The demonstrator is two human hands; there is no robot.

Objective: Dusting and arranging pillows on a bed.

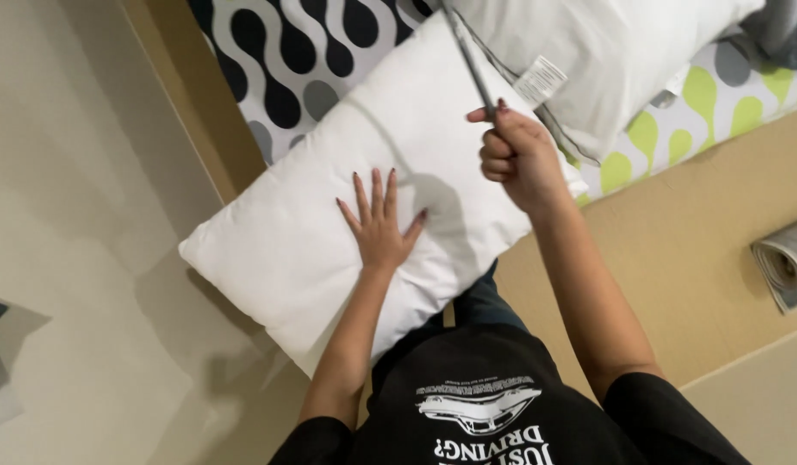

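Pillow (330, 215) lies across the frame's centre, on the bed's edge. My left hand (379, 226) presses flat on it, fingers spread, grip open. My right hand (517, 155), raised at upper centre, is fisted around a thin grey rod (467, 52).

A rolled grey mat (786, 263) lies beside a green-patterned sheet (717, 112).

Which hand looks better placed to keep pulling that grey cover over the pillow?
Probably the right hand: it already pinches the grey cover edge above the pillow. The left hand lies flat on it, holding nothing.
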